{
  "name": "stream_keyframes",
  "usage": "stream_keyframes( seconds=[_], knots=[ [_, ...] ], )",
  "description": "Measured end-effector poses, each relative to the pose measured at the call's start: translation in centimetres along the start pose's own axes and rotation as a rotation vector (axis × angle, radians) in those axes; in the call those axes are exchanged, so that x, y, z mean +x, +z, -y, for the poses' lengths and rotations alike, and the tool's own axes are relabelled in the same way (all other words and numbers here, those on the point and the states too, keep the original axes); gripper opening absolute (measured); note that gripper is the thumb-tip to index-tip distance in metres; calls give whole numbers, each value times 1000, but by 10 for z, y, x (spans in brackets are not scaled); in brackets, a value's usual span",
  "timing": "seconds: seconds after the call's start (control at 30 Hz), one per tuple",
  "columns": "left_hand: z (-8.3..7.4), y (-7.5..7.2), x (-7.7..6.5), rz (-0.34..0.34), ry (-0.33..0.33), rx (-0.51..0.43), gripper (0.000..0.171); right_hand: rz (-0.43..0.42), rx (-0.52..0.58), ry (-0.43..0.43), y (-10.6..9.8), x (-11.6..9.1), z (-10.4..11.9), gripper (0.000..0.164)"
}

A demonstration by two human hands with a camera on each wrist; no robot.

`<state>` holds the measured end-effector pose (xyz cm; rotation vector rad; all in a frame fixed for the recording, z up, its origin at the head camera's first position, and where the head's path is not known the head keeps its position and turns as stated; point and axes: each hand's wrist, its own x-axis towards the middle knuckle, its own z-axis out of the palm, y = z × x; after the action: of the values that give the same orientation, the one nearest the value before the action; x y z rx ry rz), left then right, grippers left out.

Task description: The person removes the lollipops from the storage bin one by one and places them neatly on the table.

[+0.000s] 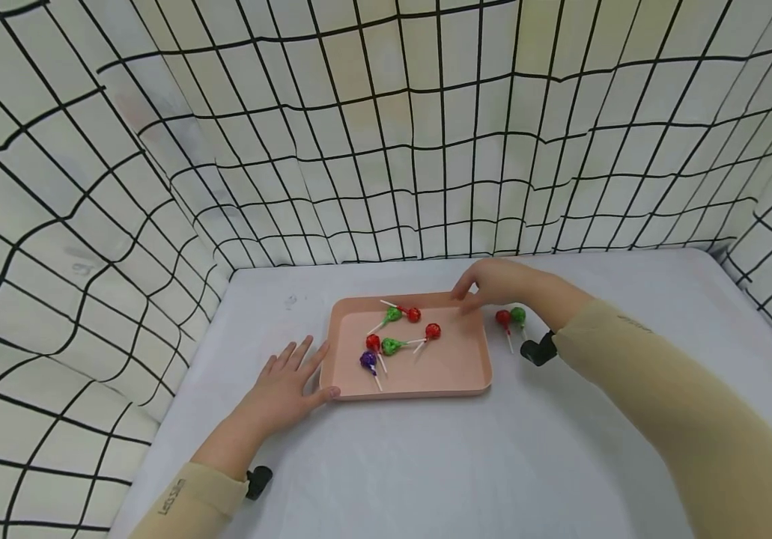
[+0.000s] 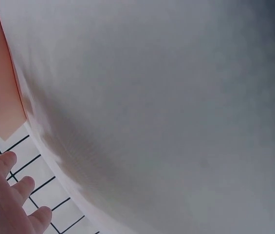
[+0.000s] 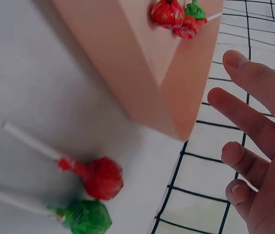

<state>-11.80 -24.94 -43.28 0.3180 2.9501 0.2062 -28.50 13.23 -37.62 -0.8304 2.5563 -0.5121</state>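
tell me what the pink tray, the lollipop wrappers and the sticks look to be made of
Pink tray: probably moulded plastic, smooth and low-sheen, judging by its even colour and rounded corners; coated metal is possible.
Lollipop wrappers: likely thin, shiny plastic film, creased and gathered at the neck.
Sticks: white and smooth-looking; plastic or rolled paper, I cannot tell which.
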Motion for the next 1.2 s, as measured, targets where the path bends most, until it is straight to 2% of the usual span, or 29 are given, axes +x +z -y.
stream_keyframes(
  seconds=[0.27,0.5,0.9,1.2],
  knots=[
    [0,1,-1,-21,17,28,88,47,15,19,7,16,15,27],
    [2,3,1,-56,24,110,87,103,19,42,16,23,26,25],
    [-3,1,-2,-69,24,133,87,161,-70,28,29,34,38,20],
    [-2,0,-3,-75,18,137,86,162,-133,30,35,41,42,14]
  ],
)
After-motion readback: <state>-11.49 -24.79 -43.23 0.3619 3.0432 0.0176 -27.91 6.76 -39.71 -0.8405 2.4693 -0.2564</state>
